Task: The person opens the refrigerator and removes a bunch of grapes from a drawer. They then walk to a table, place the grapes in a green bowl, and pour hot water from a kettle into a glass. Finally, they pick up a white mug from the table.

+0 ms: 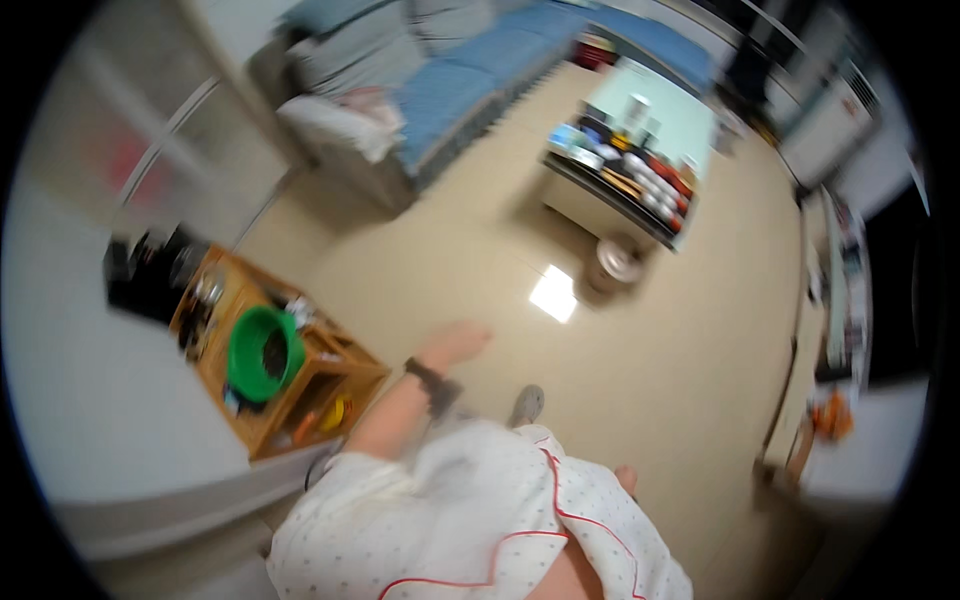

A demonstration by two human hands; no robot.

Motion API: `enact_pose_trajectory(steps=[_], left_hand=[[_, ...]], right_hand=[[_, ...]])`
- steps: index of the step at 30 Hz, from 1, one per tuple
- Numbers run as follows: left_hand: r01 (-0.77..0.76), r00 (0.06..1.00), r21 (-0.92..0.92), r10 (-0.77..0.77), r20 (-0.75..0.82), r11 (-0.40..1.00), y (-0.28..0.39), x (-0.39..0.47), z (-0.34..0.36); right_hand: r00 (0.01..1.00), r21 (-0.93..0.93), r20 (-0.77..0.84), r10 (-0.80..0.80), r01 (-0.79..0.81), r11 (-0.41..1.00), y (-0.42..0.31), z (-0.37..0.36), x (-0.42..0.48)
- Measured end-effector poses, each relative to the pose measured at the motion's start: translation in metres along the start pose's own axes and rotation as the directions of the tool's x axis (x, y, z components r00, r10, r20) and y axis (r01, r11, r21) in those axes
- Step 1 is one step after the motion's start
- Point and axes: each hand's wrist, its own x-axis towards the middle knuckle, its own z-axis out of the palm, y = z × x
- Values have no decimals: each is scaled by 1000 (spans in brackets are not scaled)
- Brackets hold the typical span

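Note:
My left hand (459, 343), blurred, hangs over the tiled floor in front of my body, with a dark band on its wrist. Its fingers look curled, but whether they hold anything cannot be made out. Only a small part of my right hand (626, 478) shows beside the white dotted shirt with red piping, and its fingers are mostly hidden. Nearest to my left hand is a wooden cabinet (367, 370) bearing a green plastic basin (245, 352) with something dark inside. A grey shoe (529, 403) shows below me.
A glass-topped coffee table (675, 94) crowded with items stands ahead, a round bin (619, 261) at its near end. A sofa with blue covers (450, 82) lies to the upper left. Along the right wall run a low TV cabinet (838, 300) and a standing air conditioner (829, 135).

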Motion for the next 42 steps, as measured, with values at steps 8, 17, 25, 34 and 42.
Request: enact_pose_trajectory(steps=[8,17,25,34,42], left_hand=[[280,933,-112,-297,-202,954,-1,1,-21],[576,728,-140,-584,-359,805,-59,-54,-83],[498,393,-485,-686,-612,719,-182,-66,-158],[555,223,-582,-781,-583,594,-298,-59,-263],[670,-108,-644,-810,-576,369,-423,-75,-289]], right_hand=[[997,61,2,-76,75,995,17,-27,162],[921,301,1,-389,371,878,-239,-135,320],[699,333,-68,-712,689,644,-512,-164,408],[687,387,54,-725,655,649,-722,-149,501],[677,432,290,-677,539,724,-907,-135,576]])
